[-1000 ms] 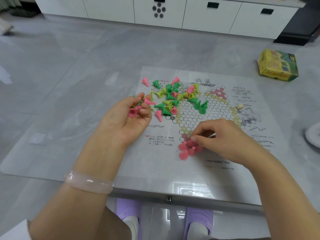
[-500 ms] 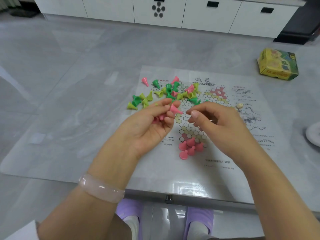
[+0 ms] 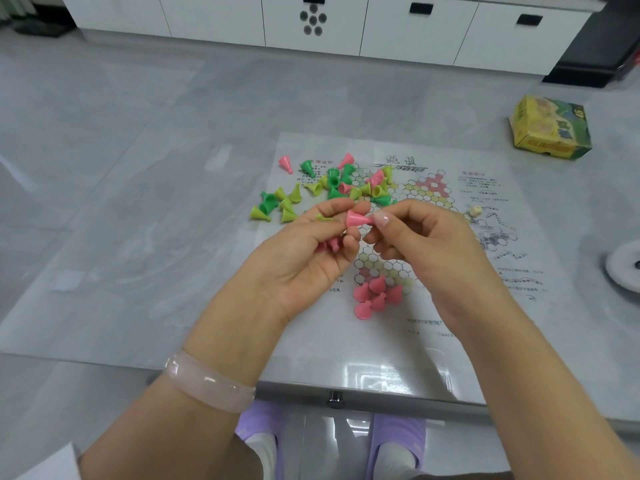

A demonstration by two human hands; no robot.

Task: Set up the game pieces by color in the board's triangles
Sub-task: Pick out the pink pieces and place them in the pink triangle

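Note:
A paper game board [image 3: 433, 209] with a hexagon star lies on the table. Several pink cone pieces [image 3: 375, 295] stand in its near triangle. Mixed green, yellow-green and pink pieces [image 3: 332, 187] lie scattered at the board's far left. My left hand [image 3: 311, 251] is raised above the board, palm up, fingers curled round a few pink pieces [image 3: 331, 243]. My right hand [image 3: 426, 251] pinches the tip of one pink piece [image 3: 357, 218], whose base still touches my left fingertips.
A yellow and green game box [image 3: 549, 128] sits at the far right. A small beige bead [image 3: 473, 212] lies on the board's right side. A white round object [image 3: 623, 268] shows at the right edge. White cabinets [image 3: 346, 22] stand beyond the table.
My right hand left the pink pieces in the near triangle and rose to my left hand. My left hand moved right from the pile, and the right now pinches a pink piece from it.

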